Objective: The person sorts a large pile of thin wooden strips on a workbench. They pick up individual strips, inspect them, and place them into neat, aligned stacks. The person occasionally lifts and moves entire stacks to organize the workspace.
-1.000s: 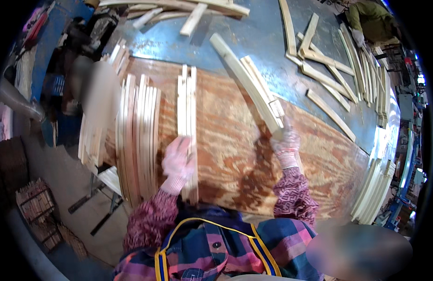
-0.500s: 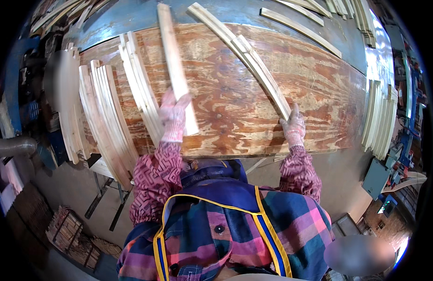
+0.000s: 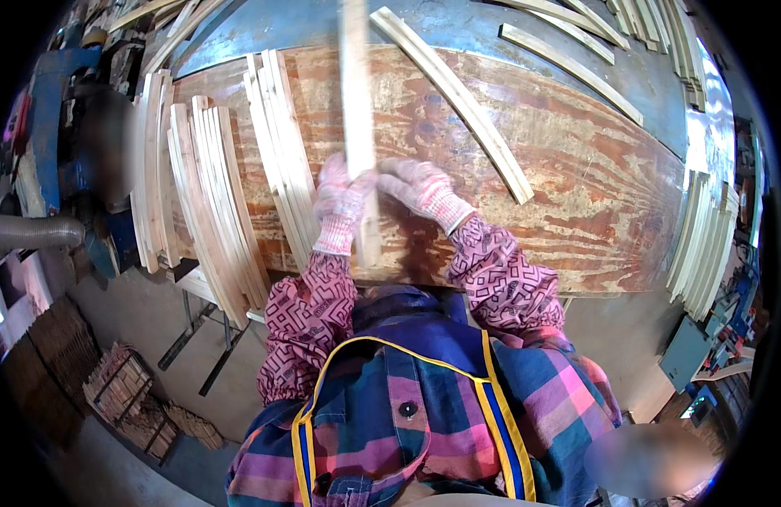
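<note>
My left hand (image 3: 343,196), in a pale pinkish knit glove, is closed around a long pale wooden strip (image 3: 356,93). The strip stands nearly straight away from me over the plywood board (image 3: 593,203) and is blurred by motion. My right hand (image 3: 422,191), gloved alike, is just right of the strip, its fingers stretched toward the edge. Whether the fingertips touch the wood I cannot tell. To the right, another wooden strip (image 3: 458,101) lies slanted across the board, apart from both hands. Left of my left hand lies a group of strips (image 3: 280,152), side by side.
More bundles of strips (image 3: 209,186) lie at the board's left end, overhanging its near edge. Another bundle (image 3: 703,241) is at the right end. Loose strips (image 3: 572,72) rest on the blue metal surface (image 3: 314,29) beyond. A grey hose (image 3: 35,231) is at far left.
My right hand has left the slanted strip and moved left, beside my left hand. The strip in my left hand has swung more upright and farther right. The view has shifted slightly.
</note>
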{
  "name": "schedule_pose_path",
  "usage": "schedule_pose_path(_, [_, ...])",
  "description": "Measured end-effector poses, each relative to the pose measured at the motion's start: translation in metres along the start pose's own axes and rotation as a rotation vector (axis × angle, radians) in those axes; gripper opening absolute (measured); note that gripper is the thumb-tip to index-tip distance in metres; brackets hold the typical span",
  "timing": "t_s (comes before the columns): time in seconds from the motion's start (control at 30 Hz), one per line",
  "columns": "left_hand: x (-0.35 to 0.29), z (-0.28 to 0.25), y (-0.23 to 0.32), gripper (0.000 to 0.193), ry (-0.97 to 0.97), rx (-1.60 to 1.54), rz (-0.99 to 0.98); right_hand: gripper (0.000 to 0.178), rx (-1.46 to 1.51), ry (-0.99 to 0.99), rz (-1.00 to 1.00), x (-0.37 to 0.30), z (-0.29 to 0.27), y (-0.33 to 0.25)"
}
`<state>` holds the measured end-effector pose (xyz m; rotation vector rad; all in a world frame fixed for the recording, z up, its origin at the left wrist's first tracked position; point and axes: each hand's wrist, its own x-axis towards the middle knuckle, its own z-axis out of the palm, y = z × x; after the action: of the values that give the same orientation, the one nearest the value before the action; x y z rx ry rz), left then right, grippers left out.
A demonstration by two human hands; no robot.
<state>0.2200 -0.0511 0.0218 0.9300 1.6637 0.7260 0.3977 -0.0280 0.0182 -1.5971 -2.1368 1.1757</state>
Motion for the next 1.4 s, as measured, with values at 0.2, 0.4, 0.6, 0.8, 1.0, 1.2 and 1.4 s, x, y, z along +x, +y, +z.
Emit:
schedule_pose_path(0.2, [-0.031,-0.034,-0.063,0.082,0.397,1.185,0.028,0.057,-0.394,0.338,0.497,0.001,-0.075,0.087])
schedule_pose_path(0.4, [0.010,-0.085,-0.073,0.095,0.462,0.969,0.004,0.052,-0.051,-0.274,0.719,0.044,-0.023,0.000])
schedule_pose_path(0.6, [0.042,-0.096,-0.038,0.096,0.364,0.912,0.176,0.019,-0.684,-0.532,-0.346,0.190,0.045,-0.071])
schedule_pose_path(0.8, [0.050,-0.100,-0.025,0.081,0.397,0.861,0.301,0.070,-0.595,0.398,-0.274,0.471,-0.059,-0.085])
schedule_pose_path(1.0, [0.052,-0.103,-0.044,0.082,0.426,0.862,0.302,0.068,-1.070,0.429,-0.323,0.621,-0.041,-0.125])
schedule_pose_path(1.2, [0.048,-0.100,-0.054,0.085,0.370,0.868,0.239,0.046,-0.942,0.154,-0.112,0.586,-0.078,-0.109])
schedule_pose_path(1.4, [0.043,-0.105,-0.028,0.077,0.403,0.825,0.245,0.070,-0.757,-0.170,0.054,0.328,-0.128,-0.081])
